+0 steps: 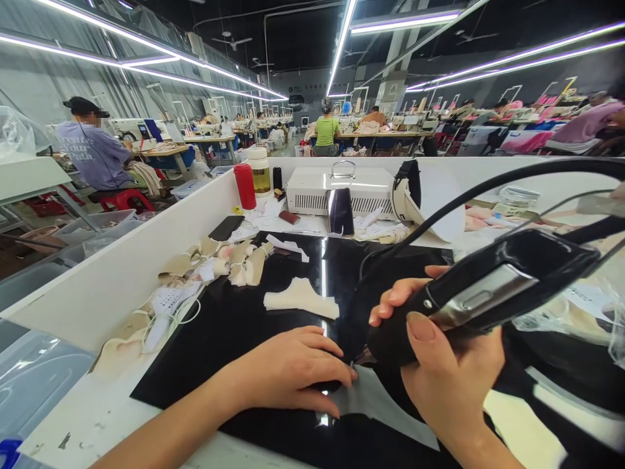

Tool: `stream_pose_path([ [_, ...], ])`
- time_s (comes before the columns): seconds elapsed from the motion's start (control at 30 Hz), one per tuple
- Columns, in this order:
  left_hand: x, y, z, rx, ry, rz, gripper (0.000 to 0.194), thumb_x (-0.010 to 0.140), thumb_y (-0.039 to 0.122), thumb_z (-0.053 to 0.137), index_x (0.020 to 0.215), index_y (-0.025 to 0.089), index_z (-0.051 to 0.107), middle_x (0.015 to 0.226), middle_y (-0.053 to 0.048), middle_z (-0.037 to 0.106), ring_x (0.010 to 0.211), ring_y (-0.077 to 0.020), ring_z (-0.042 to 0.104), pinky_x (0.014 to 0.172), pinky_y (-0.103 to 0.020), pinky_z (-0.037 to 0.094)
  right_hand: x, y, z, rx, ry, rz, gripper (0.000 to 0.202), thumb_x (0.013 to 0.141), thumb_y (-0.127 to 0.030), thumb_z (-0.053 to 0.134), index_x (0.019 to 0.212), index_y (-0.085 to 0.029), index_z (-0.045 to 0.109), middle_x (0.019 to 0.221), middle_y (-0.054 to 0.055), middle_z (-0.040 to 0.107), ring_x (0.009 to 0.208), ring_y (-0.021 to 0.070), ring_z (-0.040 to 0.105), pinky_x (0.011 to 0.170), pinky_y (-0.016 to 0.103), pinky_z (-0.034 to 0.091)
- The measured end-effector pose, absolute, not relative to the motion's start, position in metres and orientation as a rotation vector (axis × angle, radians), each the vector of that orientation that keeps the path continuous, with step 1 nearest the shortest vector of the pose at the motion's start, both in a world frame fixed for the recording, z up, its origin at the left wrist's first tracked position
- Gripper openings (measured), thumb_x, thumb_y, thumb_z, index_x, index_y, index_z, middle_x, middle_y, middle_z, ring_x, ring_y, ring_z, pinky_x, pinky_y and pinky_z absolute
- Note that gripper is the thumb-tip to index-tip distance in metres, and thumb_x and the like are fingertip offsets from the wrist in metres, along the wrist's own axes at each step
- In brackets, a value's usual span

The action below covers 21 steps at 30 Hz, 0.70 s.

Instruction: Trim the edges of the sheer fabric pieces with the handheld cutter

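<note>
My right hand (444, 371) is wrapped round a black corded hand tool (481, 286) with a silver panel. The tool slants down to the left, and its tip is near the fingertips of my left hand (297, 368). That hand rests palm down with its fingers spread, touching a thin grey piece (385, 404) on the glossy black board (263, 417). Whether the tip touches the piece I cannot tell. A cream foam-like cut piece (300, 299) lies farther back on the board.
Beige cut pieces (249, 260) are heaped at the board's left edge. Behind stand a white vented box (336, 189), an upright phone (340, 212), a red cup (245, 185) and a jar (260, 172). A black cable (488, 185) arches over the right side. People sit at sewing tables beyond.
</note>
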State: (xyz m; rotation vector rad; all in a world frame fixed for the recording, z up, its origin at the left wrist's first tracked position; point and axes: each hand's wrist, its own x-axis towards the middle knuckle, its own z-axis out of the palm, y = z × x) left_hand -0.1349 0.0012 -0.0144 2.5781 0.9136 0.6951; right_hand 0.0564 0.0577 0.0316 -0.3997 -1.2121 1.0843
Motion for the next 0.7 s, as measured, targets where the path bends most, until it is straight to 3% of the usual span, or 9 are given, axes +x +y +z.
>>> stream_pose_path([
  [0.27,-0.135,0.001,-0.014,2.540,0.905,0.687,0.027,0.099,0.034,0.069,0.121,0.019,0.067,0.115,-0.005,0.078,0.120,-0.0236,0.066,0.115,-0.036,0.038,0.055,0.058,0.031,-0.446,-1.230,1.082,0.034,0.093,-0.028,0.076,0.120,-0.029,0.057,0.086,-0.003,0.067,0.070,0.0174,0.066,0.060,0.033,0.056],
  [0.53,-0.135,-0.002,-0.011,2.418,0.932,0.707,0.031,0.096,0.036,0.073,0.123,0.021,0.068,0.116,-0.006,0.078,0.123,-0.0258,0.065,0.117,-0.040,0.039,0.059,0.056,0.045,-0.459,-1.132,1.089,0.039,0.084,-0.031,0.084,0.116,-0.028,0.061,0.084,-0.002,0.066,0.069,0.0181,0.063,0.059,0.034,0.057],
  [0.7,-0.137,-0.001,-0.003,2.308,0.984,0.667,0.040,0.094,0.038,0.076,0.130,0.024,0.064,0.133,-0.006,0.072,0.135,-0.0270,0.058,0.123,-0.044,0.031,0.061,0.051,0.047,-0.472,-1.134,1.108,0.037,0.085,-0.032,0.084,0.115,-0.028,0.062,0.083,-0.002,0.066,0.068,0.0179,0.063,0.060,0.034,0.058],
])
